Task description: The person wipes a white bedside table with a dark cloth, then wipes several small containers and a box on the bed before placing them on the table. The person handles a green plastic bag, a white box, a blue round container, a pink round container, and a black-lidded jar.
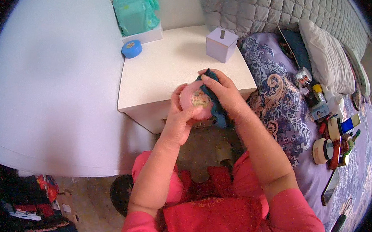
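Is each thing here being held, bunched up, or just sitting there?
Pink round container: held, labelled face toward the camera
Teal cloth: bunched, against the container
Left hand: gripping the container
Right hand: gripping the cloth
Lilac box: upright on the white cabinet
Green package: resting on a white box

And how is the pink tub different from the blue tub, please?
The pink tub is in the left hand; the blue tub rests on the table. A teal cloth, in the right hand, touches the pink tub; no cloth touches the blue tub. Both are round, with a printed face.
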A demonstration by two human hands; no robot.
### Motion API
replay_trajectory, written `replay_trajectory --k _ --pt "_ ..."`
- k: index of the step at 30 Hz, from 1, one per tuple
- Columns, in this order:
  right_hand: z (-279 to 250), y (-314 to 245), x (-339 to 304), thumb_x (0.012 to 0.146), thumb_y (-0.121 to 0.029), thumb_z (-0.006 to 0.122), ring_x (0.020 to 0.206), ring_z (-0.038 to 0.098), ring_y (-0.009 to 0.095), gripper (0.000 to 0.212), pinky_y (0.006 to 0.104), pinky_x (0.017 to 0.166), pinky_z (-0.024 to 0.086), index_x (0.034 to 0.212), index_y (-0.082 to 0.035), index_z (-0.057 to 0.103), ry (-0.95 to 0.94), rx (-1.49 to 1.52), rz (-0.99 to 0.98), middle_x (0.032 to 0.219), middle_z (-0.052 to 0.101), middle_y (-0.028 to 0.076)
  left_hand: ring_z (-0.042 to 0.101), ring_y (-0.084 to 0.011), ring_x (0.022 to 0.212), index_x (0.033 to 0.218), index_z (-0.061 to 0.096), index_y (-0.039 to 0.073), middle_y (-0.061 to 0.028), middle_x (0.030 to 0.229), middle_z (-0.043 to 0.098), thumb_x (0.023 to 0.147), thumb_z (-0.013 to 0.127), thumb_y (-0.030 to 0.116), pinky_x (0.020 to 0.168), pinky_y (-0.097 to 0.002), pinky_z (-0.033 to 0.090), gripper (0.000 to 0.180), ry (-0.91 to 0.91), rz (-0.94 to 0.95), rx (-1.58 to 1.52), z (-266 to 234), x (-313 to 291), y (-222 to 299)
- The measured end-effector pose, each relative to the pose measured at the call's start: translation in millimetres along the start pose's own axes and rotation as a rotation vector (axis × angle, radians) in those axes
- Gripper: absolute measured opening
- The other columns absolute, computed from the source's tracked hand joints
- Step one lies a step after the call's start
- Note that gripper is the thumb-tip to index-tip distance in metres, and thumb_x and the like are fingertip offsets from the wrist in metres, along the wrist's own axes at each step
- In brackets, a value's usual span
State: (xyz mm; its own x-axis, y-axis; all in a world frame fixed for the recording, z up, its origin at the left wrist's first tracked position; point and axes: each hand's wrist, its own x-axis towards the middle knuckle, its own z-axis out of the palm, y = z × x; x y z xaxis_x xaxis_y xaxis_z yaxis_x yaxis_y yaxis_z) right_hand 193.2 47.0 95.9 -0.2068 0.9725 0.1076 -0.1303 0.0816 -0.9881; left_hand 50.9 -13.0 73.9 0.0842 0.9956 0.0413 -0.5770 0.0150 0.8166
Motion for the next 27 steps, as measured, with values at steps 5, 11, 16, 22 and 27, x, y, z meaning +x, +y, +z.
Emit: replay_trajectory --k 5,11,16,22,27 --pt "-18 -22 -3 0.087 -0.022 0.063 0.093 0.055 0.011 0.035 0.0244 0.083 0.046 0.116 -0.004 0.058 -0.291 -0.094 0.193 0.101 0.059 0.003 0.051 -0.0248 0.116 0.136 0.036 0.010 -0.0089 0.126 0.049 0.074 0.074 0.025 0.098 -0.0409 0.044 0.075 -0.230 -0.103 0.025 -9 -5 -3" --pt "-16 -3 0 0.086 -0.026 0.064 0.094 0.061 0.021 0.037 0.0317 0.085 0.048 0.113 -0.002 0.059 -0.270 -0.259 0.034 0.101 0.065 0.013 0.051 -0.0237 0.115 0.130 0.043 0.009 -0.0081 0.125 0.051 0.089 0.058 0.036 0.098 -0.0408 0.043 0.052 -0.004 -0.177 -0.081 -12 0 -9" --pt "13 16 -7 0.086 -0.020 0.057 0.099 0.056 0.040 0.032 0.0429 0.085 0.046 0.111 0.000 0.055 0.098 -0.642 -0.269 0.106 0.059 0.023 0.053 -0.0216 0.112 0.123 0.050 0.008 -0.0072 0.121 0.054 0.093 0.050 0.043 0.095 -0.0384 0.044 0.046 0.116 -0.084 -0.052 -24 7 -26" --pt "34 18 -21 0.082 -0.019 0.058 0.101 0.053 0.041 0.035 0.0451 0.088 0.045 0.112 0.001 0.054 0.096 -0.872 -0.479 0.113 0.053 0.023 0.053 -0.0205 0.108 0.122 0.050 0.008 -0.0073 0.118 0.055 0.093 0.048 0.046 0.092 -0.0379 0.045 0.047 0.385 -0.034 -0.031 -11 3 -19" --pt "47 18 -30 0.082 -0.025 0.061 0.109 0.046 0.044 0.048 0.0476 0.096 0.039 0.120 0.001 0.049 0.048 -0.883 -0.511 0.121 0.045 0.029 0.052 -0.0229 0.112 0.125 0.049 0.008 -0.0089 0.122 0.054 0.097 0.038 0.045 0.095 -0.0385 0.044 0.048 0.253 0.083 -0.067 -19 4 -18"
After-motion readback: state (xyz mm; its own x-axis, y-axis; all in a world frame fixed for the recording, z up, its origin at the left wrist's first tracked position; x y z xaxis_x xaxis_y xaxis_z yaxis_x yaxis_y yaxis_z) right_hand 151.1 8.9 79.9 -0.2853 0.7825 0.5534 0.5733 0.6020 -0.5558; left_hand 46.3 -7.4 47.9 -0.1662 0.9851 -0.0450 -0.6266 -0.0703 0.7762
